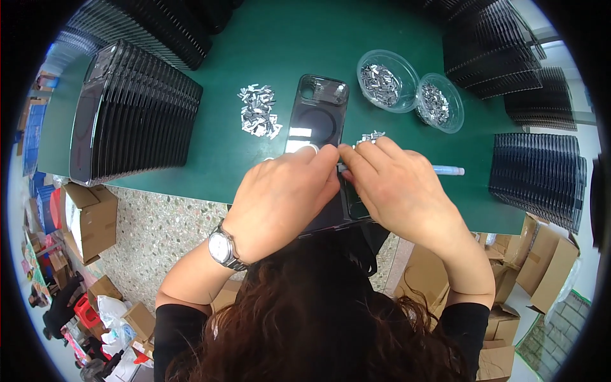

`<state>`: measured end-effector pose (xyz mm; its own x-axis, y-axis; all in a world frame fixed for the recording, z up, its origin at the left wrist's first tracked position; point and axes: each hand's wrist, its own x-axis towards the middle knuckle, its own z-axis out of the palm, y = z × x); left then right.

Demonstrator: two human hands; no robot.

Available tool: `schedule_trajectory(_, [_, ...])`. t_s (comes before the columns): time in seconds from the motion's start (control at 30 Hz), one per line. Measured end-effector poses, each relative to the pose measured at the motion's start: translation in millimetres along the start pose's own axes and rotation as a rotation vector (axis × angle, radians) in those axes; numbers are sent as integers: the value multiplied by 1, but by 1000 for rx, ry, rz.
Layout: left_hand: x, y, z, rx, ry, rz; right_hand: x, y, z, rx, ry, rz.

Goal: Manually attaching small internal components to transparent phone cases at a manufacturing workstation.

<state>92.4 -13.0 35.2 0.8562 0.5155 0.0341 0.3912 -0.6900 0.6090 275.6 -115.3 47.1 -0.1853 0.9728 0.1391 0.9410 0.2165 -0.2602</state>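
Observation:
My left hand (286,184), a watch (221,247) on its wrist, is closed on a dark, see-through phone case (328,221) at the table's near edge. Fingertips of both hands meet over this case and cover much of it. A slim pen-like tool (449,170) with a pale blue end sticks out beyond my right hand (398,184), which is curled shut around it. What the fingertips pinch between them is hidden. Just beyond the hands lies another smoky phone case (316,114) with a ring on its back.
Small silvery pieces lie in a loose pile (259,111) on the green table (248,38). More fill two clear round tubs (405,63). Rows of dark cases (137,114) stand left, others (538,178) right. Cardboard boxes (89,219) sit on the floor.

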Motion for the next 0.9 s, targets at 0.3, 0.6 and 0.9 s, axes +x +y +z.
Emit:
schedule_trajectory(0.3, [9, 5, -4, 162, 44, 0, 2, -4, 18, -55, 157, 111])
schedule_trajectory(0.6, [3, 14, -70, -453, -33, 142, -4, 21, 8, -49, 802, -247])
schedule_trajectory(0.9, [-6, 21, -84, -661, -517, -354, -13, 19, -5, -159, 676, -244])
